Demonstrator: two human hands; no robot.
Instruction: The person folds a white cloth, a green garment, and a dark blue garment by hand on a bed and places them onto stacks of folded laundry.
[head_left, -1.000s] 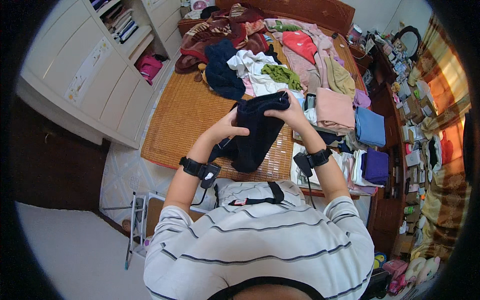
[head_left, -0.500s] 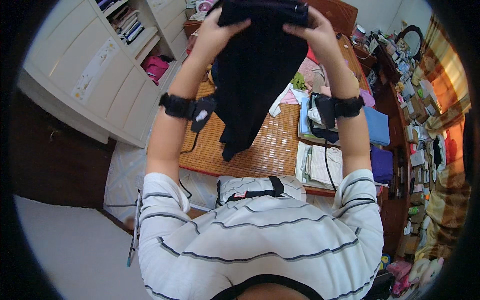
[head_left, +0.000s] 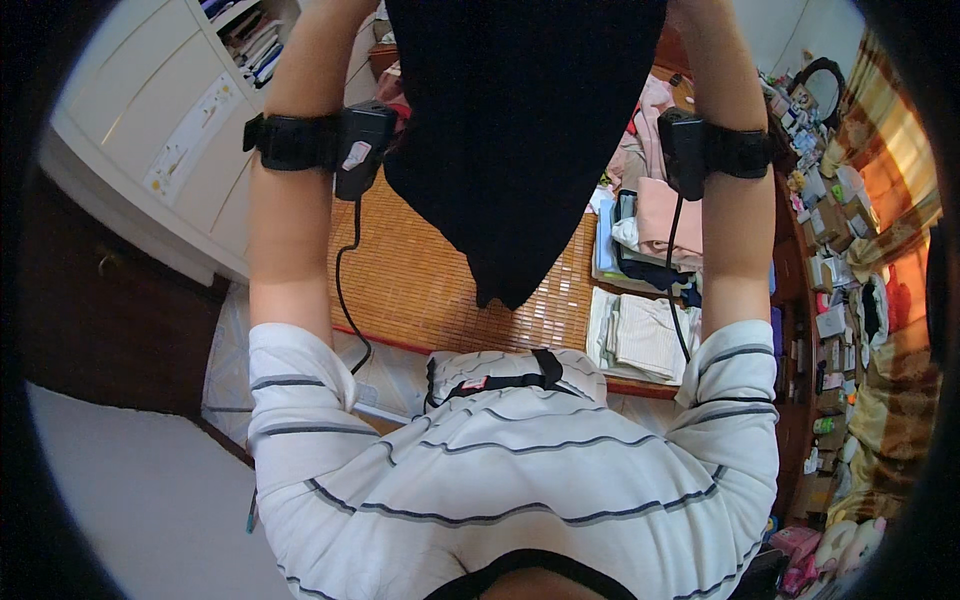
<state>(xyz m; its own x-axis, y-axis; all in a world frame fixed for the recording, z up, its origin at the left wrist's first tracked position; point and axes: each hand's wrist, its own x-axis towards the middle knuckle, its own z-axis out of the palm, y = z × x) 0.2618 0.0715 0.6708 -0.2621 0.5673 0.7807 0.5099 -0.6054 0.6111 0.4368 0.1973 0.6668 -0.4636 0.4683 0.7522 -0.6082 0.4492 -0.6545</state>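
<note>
A black garment hangs in the air in front of me, wide at the top and tapering to two narrow ends low down. Its upper edge runs out of the picture. Both my arms are raised on either side of it: my left forearm and my right forearm, each with a black strap and a small wired box. My hands are cut off at the upper edge and their fingers do not show, but the garment stays held up between them. Below it lies a bed with a woven bamboo mat.
Folded light clothes lie at the mat's right front corner, with a stack holding a pink folded cloth behind. A white wardrobe stands left. Along the right wall is a cluttered dark desk beside a curtain.
Both arms have risen and spread apart, taking my hands out past the upper edge. The black garment has come up with them and hangs wider and closer.
</note>
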